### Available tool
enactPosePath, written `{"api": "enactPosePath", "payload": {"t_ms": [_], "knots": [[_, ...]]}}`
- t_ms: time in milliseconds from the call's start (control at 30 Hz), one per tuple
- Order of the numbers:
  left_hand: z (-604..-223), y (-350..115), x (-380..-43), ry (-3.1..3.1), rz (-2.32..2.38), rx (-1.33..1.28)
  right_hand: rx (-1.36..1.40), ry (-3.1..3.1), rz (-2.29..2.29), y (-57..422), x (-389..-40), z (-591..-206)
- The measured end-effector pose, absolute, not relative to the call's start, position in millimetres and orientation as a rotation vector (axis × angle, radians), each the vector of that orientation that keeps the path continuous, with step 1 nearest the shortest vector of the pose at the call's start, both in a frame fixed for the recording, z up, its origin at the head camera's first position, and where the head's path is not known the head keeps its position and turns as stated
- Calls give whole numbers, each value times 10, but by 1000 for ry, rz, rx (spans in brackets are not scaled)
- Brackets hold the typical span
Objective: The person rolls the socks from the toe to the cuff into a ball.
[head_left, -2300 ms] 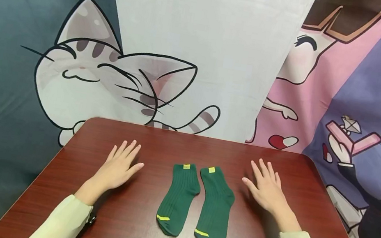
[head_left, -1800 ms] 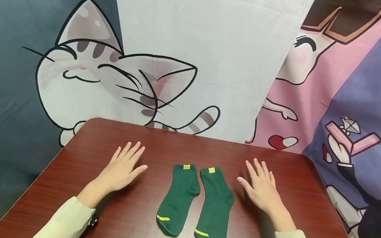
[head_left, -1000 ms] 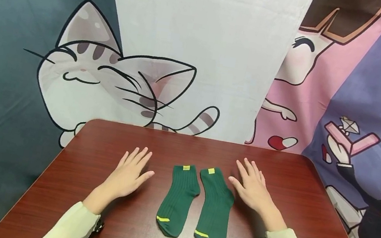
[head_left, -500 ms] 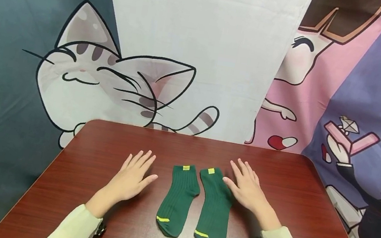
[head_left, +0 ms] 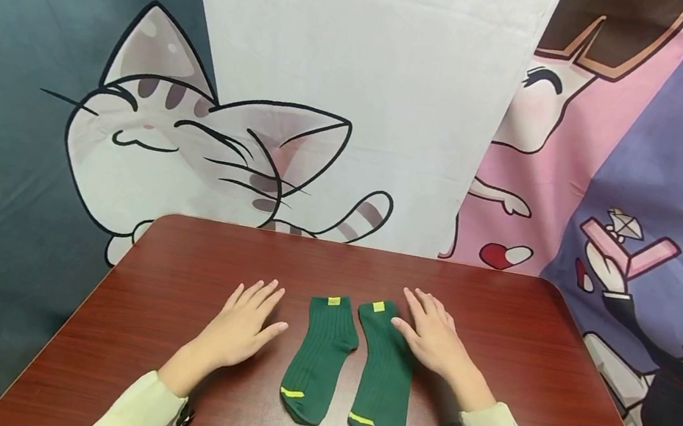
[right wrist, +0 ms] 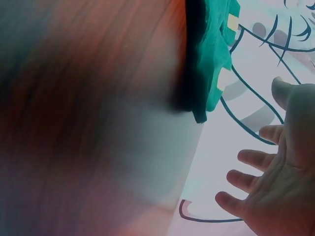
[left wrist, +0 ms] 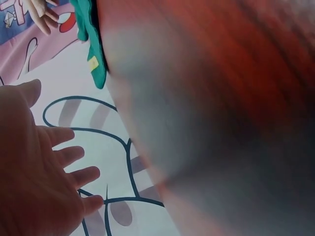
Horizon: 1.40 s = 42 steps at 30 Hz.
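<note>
Two dark green ribbed socks lie side by side on the table, each with a yellow tag at the cuff and a yellow stripe near the toe. The left sock (head_left: 318, 358) is fully visible in the head view. My left hand (head_left: 239, 327), palm down with fingers spread, hovers to its left. Over the outer edge of the right sock (head_left: 380, 390) is my right hand (head_left: 435, 340), its thumb overlapping the cuff area in the head view. Both hands hold nothing. The wrist views show the left hand (left wrist: 39, 162) and right hand (right wrist: 275, 172) with fingers extended above the tabletop.
The reddish-brown wooden table (head_left: 229, 247) has rounded far corners. Behind it hangs a cloth backdrop (head_left: 369, 39) printed with a cartoon cat and figures. Pale green sleeves (head_left: 139, 408) cover both forearms, with a dark band at each wrist.
Both hands have moved inward toward the socks, the right one now overlapping the right sock in the head view. The socks have stayed in place.
</note>
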<state>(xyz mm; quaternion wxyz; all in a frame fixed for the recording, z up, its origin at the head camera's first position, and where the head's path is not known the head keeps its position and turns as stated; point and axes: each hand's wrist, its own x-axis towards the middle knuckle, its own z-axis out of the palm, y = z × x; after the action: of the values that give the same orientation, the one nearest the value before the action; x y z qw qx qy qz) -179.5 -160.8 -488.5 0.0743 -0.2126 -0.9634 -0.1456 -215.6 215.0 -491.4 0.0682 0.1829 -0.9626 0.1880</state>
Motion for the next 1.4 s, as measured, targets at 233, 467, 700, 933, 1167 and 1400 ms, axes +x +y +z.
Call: {"api": "enactPosePath", "payload": {"t_ms": [233,467,700,933,1167,1400], "knots": [[-4899,-1565,-1768,-2896,-425,-656,567,-2924,590,2068,-2157,-4925],[-4896,-1514,-1741,-2918,-439,-664,597,-2920,595,1979,-2151,-4896],[-4891,-1447,-1704,-2939,-461,-631,614,-2914,654,1895,-2165,-4893],[-4870,-1347,-1666,-2989,-558,-546,628,-2937,735,1810,-2180,-4885],[-4832,-1287,-1625,-3058,-640,-530,689,-2953,759,1725,-2192,-4878],[-4829,-1231,-1595,-3106,-615,-556,750,-2967,841,1657,-2222,-4881]]}}
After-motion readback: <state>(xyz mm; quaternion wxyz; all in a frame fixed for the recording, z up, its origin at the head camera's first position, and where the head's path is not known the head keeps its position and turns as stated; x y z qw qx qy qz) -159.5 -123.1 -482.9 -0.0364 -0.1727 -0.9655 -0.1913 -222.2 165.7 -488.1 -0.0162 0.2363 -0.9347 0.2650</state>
